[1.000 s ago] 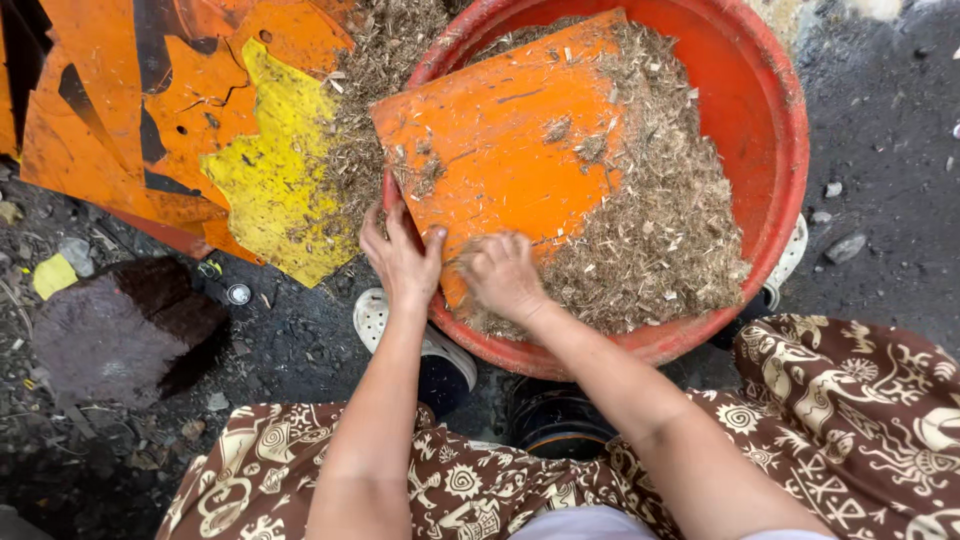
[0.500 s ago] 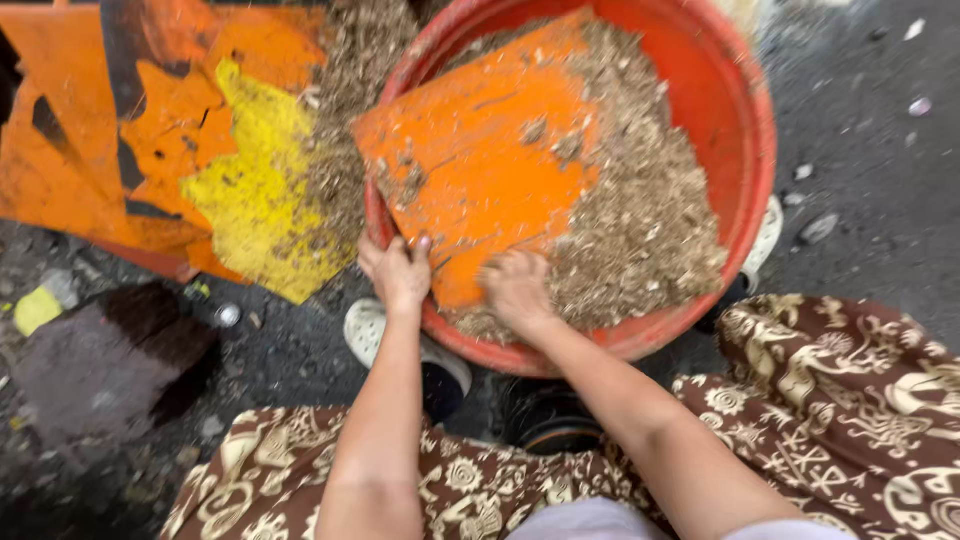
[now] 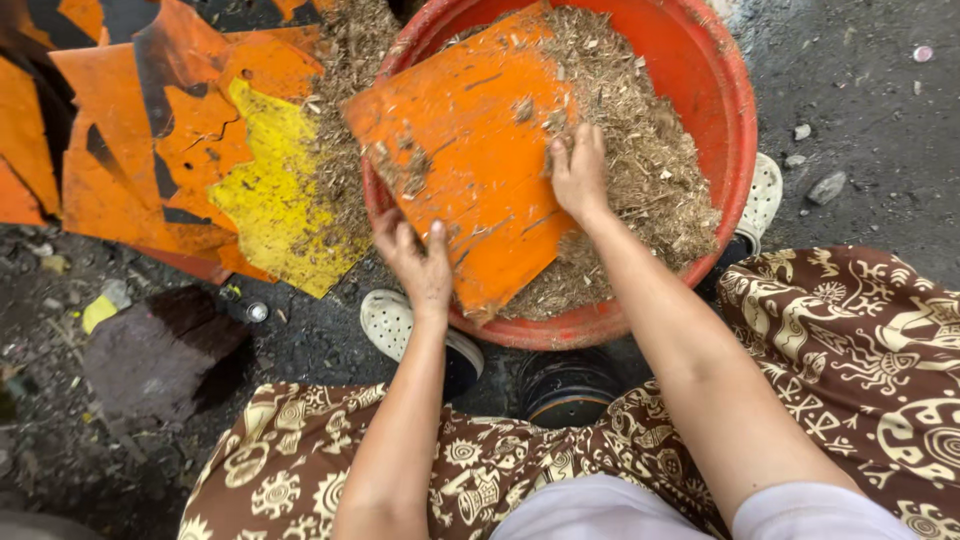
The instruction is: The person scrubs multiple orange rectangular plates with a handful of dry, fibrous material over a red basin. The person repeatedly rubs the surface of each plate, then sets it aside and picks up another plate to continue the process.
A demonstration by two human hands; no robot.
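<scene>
Left hand (image 3: 418, 262) pinches the orange sheet's (image 3: 470, 160) lower edge; right hand (image 3: 578, 172) lies flat, fingers together. Sheet looks stiff, light; best held by its edges.

Orange board (image 3: 470, 160), chaff-dusted, tilted across red basin (image 3: 735, 110)

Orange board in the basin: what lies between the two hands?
In the head view, bare orange board spans between the left hand at its lower edge and the right hand at its right edge beside the dry chaff.
</scene>
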